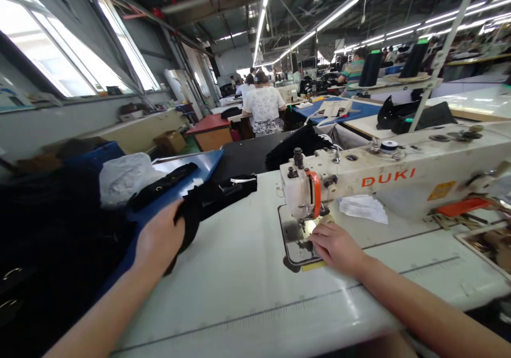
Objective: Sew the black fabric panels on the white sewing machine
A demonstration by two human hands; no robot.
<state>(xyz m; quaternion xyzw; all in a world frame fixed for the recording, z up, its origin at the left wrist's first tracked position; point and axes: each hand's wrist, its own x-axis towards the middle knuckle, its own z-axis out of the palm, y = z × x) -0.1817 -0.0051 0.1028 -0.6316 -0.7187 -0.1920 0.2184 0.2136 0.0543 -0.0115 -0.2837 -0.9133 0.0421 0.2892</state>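
A white sewing machine (391, 171) stands on the pale table (239, 273). My right hand (333, 245) is at its needle area, just over the metal plate (293, 233), with fingers drawn together; whatever is between the fingertips is too small to name. On the left, my left hand (162, 235) is closed around a black cloth piece (215, 195), which stretches right across the table's far left part and carries a small white strip near its end.
Black garments (51, 230) are heaped at the left beside a clear plastic bag (125, 177). White paper labels (363, 209) lie under the machine arm. A parts tray (489, 246) is at the right edge. A person (263, 105) sits farther ahead.
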